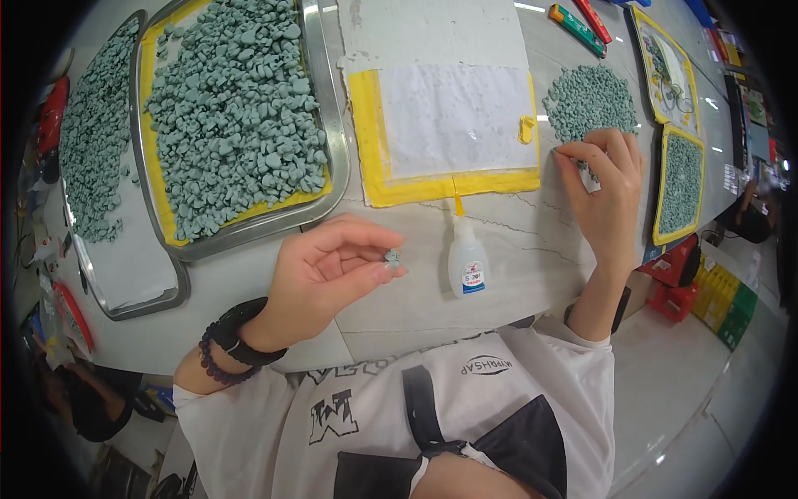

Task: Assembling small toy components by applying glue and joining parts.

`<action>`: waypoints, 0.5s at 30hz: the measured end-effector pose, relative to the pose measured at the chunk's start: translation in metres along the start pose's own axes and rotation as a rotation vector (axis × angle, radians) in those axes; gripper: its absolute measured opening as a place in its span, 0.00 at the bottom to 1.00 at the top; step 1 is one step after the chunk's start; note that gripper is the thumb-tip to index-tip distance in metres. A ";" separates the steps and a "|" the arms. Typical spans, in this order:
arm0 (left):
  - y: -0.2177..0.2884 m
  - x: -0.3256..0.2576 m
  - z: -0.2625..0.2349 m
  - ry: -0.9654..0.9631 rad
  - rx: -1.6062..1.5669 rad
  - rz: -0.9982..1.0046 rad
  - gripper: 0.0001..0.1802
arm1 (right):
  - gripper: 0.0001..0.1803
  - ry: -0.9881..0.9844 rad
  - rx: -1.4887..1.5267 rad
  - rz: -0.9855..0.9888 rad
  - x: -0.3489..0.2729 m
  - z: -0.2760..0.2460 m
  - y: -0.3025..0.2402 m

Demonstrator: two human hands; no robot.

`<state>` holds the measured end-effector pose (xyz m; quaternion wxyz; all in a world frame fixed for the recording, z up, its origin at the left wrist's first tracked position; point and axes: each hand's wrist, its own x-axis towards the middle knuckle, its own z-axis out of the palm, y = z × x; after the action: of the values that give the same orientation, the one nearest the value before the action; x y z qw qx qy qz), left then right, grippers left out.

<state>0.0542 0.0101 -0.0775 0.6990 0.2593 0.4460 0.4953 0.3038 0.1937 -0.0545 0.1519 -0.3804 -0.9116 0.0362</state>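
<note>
Between the thumb and fingers of my left hand (pixel 312 270) is a small grey-green piece (pixel 391 257), held above the table left of the glue bottle. My right hand (pixel 611 187) reaches to the near edge of a pile of tiny grey-green pieces (pixel 588 96). Its thumb and forefinger are pinched together; what they hold, if anything, is too small to make out. The translucent glue bottle (pixel 457 266), with a thin yellow nozzle, lies between my hands. Its tip points at the yellow-edged board (pixel 440 116) covered with a white sheet.
To the left, a metal tray (pixel 337 158) is heaped with larger grey-green pieces. Another tray (pixel 158 303) of pieces stands beyond it. Green and red box cutters (pixel 578 32) lie at the back right. A yellow-edged tray (pixel 659 224) of small pieces sits at far right.
</note>
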 end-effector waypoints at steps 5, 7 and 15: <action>-0.001 -0.001 -0.001 0.007 -0.023 0.013 0.15 | 0.08 0.024 0.001 0.012 -0.003 0.004 -0.001; -0.002 -0.001 0.000 0.009 -0.070 0.031 0.15 | 0.08 0.030 0.001 0.014 -0.007 0.003 -0.008; -0.006 -0.002 0.000 0.021 -0.106 0.066 0.14 | 0.10 0.175 0.264 0.054 -0.023 -0.022 -0.058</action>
<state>0.0565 0.0063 -0.0821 0.6901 0.2313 0.4177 0.5438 0.2857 0.1353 -0.0287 0.2786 -0.3831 -0.8716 0.1264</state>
